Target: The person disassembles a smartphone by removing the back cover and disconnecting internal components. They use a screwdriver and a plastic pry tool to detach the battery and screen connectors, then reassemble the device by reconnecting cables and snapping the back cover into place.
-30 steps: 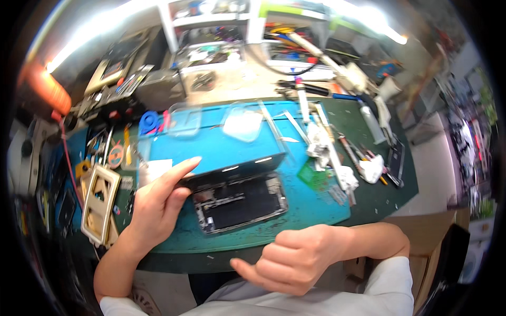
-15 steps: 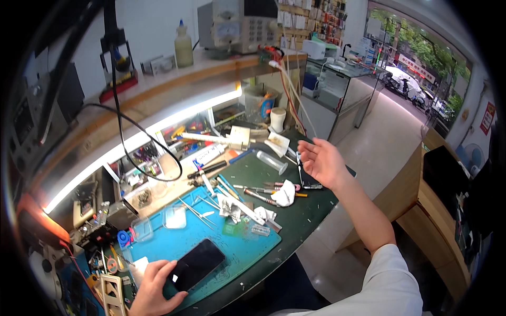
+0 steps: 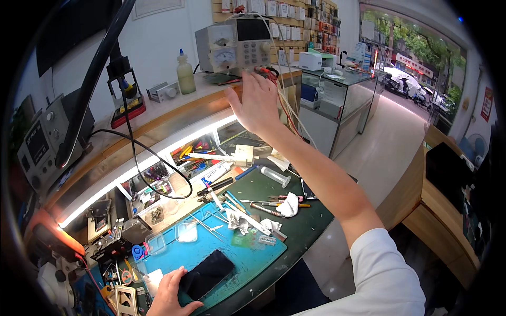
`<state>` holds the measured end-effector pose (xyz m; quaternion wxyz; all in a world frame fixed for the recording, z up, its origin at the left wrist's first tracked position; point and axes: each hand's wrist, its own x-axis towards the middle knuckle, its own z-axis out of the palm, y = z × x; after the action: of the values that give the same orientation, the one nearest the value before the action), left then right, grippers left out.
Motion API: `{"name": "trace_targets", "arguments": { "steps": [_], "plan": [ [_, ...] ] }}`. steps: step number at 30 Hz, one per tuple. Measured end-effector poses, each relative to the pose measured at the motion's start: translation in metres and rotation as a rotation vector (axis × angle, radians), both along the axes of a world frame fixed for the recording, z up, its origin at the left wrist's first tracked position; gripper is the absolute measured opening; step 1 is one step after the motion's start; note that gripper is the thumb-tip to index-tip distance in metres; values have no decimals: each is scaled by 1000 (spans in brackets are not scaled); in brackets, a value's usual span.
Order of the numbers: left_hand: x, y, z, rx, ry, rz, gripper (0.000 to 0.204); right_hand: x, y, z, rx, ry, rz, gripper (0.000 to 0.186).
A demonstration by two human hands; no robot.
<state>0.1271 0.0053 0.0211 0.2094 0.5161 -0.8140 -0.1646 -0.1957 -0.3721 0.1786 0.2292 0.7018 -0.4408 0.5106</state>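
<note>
My right hand (image 3: 255, 100) is raised to the shelf with thumb spread and fingers extended, its fingertips at red and black leads (image 3: 266, 72) below the front of a bench power supply (image 3: 234, 45); whether they touch is unclear. My left hand (image 3: 174, 295) grips the near left end of a black phone (image 3: 206, 276), now lying screen-up on a blue mat (image 3: 263, 253). Tweezers (image 3: 205, 226), clear plastic boxes (image 3: 187, 231) and crumpled white paper (image 3: 287, 205) lie around the phone.
A black looped cable (image 3: 161, 192) hangs over the cluttered bench. A bottle (image 3: 184, 76) stands on the shelf (image 3: 158, 113). A syringe (image 3: 274, 176) lies at the back of the green work surface. A glass counter (image 3: 353, 95) is beyond; a wooden cabinet (image 3: 437, 221) is at right.
The raised screen part now lies flat over the phone body. My right hand has moved from low near the phone, out rightward, then up to the shelf leads. The view has shifted up.
</note>
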Motion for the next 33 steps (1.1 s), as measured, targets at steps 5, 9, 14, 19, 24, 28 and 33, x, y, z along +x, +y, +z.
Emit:
{"name": "trace_targets", "arguments": {
  "steps": [5, 9, 14, 19, 24, 28, 33],
  "plan": [
    [-4, -1, 1, -29, -7, -33, 119, 2, -1, 3, -34, -42, -31, 68],
    [-5, 0, 1, -37, -17, -23, 119, -5, 1, 15, 36, -85, 24, 64],
    [-2, 0, -2, -47, 20, -25, 122, -21, -12, 37, 49, -261, 93, 59],
    [-2, -2, -6, -22, 59, -10, 124, -43, -16, 41, 26, -204, 120, 53],
    [-1, 2, -7, -16, 46, 32, 126, -100, 35, -30, 437, -852, 701, 46],
    [-2, 3, -6, -60, 29, 43, 127, -148, 26, -96, 1158, -1913, 1407, 59],
    [-23, -8, 3, -54, 98, 85, 116, -351, -39, -165, 322, -2303, 1579, 38]
  ]
}}
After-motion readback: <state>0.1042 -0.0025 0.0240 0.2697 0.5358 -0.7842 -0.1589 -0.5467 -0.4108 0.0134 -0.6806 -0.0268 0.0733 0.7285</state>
